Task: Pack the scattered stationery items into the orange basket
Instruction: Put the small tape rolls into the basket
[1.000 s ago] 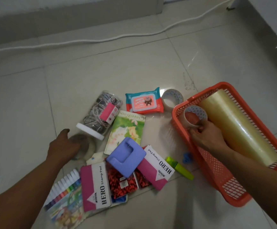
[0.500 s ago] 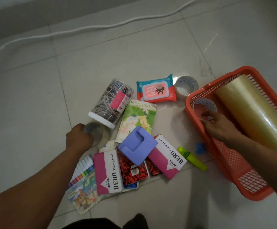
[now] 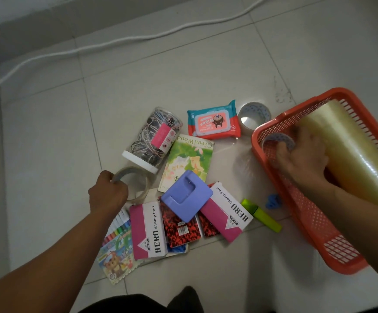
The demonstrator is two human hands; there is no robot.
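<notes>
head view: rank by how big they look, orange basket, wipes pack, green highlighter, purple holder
1. orange basket, largest by far
2. wipes pack and purple holder: look alike, no ranking
3. green highlighter, smallest

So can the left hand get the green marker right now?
Probably not yet. The left hand is gripping a tape roll, and the green marker lies across the pile, past the stamp pad boxes. Nothing covers the marker, though.
</notes>
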